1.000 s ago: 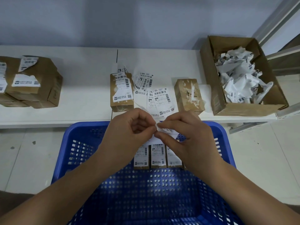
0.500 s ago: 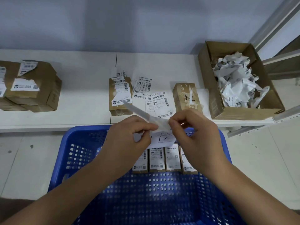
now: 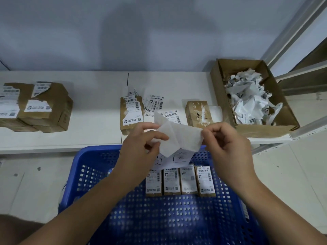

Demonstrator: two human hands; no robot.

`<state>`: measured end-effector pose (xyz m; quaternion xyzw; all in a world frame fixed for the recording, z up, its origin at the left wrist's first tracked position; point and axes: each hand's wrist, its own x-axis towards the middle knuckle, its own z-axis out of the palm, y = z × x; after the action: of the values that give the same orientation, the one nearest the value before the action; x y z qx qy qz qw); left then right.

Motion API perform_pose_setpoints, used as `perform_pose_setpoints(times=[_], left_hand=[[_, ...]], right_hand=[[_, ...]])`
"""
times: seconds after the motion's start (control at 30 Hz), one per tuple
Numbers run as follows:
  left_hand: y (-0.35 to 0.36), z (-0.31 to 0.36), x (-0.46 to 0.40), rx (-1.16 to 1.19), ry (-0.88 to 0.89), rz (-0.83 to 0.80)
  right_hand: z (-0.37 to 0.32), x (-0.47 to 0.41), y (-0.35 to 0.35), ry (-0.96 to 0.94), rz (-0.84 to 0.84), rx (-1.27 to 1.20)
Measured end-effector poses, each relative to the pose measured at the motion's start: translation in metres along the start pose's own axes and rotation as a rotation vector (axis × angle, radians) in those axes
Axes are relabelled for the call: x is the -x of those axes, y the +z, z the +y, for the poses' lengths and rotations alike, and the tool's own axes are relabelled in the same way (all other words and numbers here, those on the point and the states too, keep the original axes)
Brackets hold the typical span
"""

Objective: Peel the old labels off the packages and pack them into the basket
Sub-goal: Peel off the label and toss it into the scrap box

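Note:
Over the far rim of the blue basket [image 3: 92,167] my left hand [image 3: 141,144] and my right hand [image 3: 226,142] both pinch a white paper label [image 3: 178,138], stretched between them with its blank side up. Several small brown packages [image 3: 180,181] with labels stand in a row inside the basket, below a white handwritten sign [image 3: 177,160]. On the white shelf [image 3: 95,106] a labelled package [image 3: 131,114] lies left of centre and a peeled package [image 3: 198,112] lies to the right.
Loose peeled labels [image 3: 155,103] lie on the shelf between the two packages. An open cardboard box [image 3: 276,128] of crumpled labels stands at the right. A stack of larger labelled boxes [image 3: 44,106] sits at the left. A metal rack frame [image 3: 300,32] rises at the far right.
My hands have moved apart and the folded label between them has spread out flat. The view has tilted down a little.

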<state>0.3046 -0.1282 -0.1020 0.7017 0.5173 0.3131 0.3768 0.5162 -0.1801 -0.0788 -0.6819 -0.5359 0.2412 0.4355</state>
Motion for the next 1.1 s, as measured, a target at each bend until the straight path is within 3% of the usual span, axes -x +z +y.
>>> perform_pose_setpoints(times=[0.17,0.37,0.5,0.77,0.97,1.03,1.1], left_hand=[[-0.002,-0.009,-0.001,-0.328,0.04,-0.071],[0.002,-0.027,-0.024,-0.453,0.029,0.002],[0.014,-0.025,-0.051,-0.371,0.039,0.029],[0.077,0.044,-0.112,0.05,0.198,-0.052],[0.161,0.094,-0.168,0.369,0.18,-0.283],[0.187,0.097,-0.183,0.332,0.148,-0.371],[0.209,0.092,-0.193,0.133,0.136,-0.443]], right_hand=[[0.0,-0.011,-0.031,-0.073,0.064,0.151],[0.013,-0.012,-0.065,-0.196,0.176,0.405],[0.021,-0.01,-0.083,-0.248,0.204,0.59],[0.051,-0.011,-0.073,-0.239,-0.083,0.917],[0.064,-0.008,-0.066,-0.268,-0.14,0.944],[0.069,-0.006,-0.071,-0.271,-0.133,0.907],[0.072,-0.006,-0.078,-0.265,-0.127,0.894]])
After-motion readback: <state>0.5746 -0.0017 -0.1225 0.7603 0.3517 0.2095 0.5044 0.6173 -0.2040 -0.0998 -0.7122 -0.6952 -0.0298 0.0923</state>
